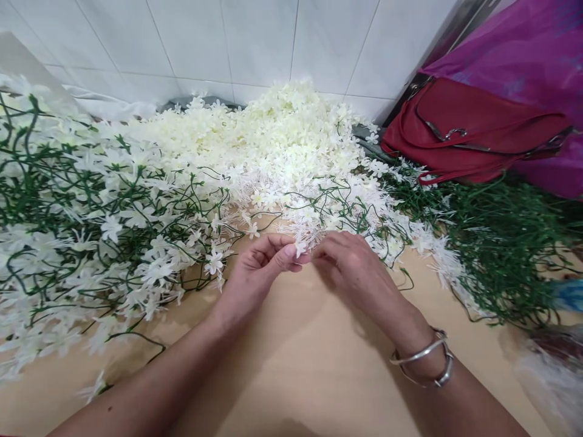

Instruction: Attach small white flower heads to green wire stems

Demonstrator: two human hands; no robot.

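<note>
Near the middle of the view, my left hand (pixel 259 267) pinches a small white artificial flower (pixel 300 248) between thumb and fingers. My right hand (pixel 350 261) is close against it on the right, its fingers bent together. Whatever those fingertips grip is hidden behind them. Just beyond both hands lie loose white artificial blossoms (pixel 291 133) in a big heap, with white thread-like stamens and thin green stems (pixel 350 203) at its near side. To the left spreads a pile of white flowers on green stems (pixel 113 206).
Bare green plastic stems (pixel 496 243) are heaped at the right, below a red handbag (pixel 473 127) and a purple cloth or bag (pixel 523 48). A clear plastic bag (pixel 546 376) is at the lower right. White tiles (pixel 259 42) wall off the back of the tan tabletop (pixel 291 364).
</note>
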